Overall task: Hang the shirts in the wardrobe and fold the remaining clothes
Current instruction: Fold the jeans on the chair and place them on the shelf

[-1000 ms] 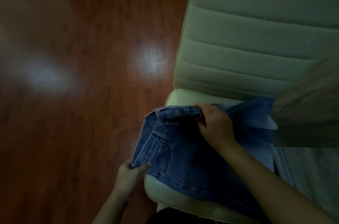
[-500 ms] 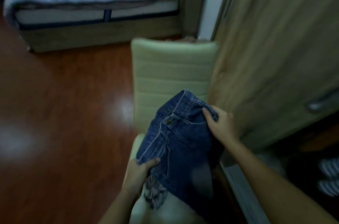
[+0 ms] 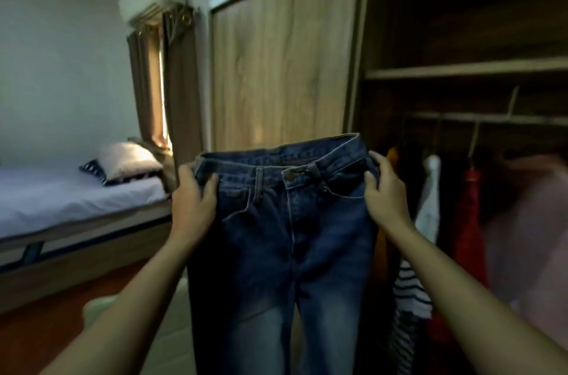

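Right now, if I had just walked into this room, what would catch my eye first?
A pair of dark blue jeans held up by the waistband in the middle of the view, the left hand and right hand gripping its two sides. To the right, an open wardrobe shows hanging clothes, including a red garment. To the left, a bed with a pillow stands against the wall.

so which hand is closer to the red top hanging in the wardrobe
Right. The right hand grips the jeans waistband on the wardrobe side, near the red top; the left hand holds the far end.
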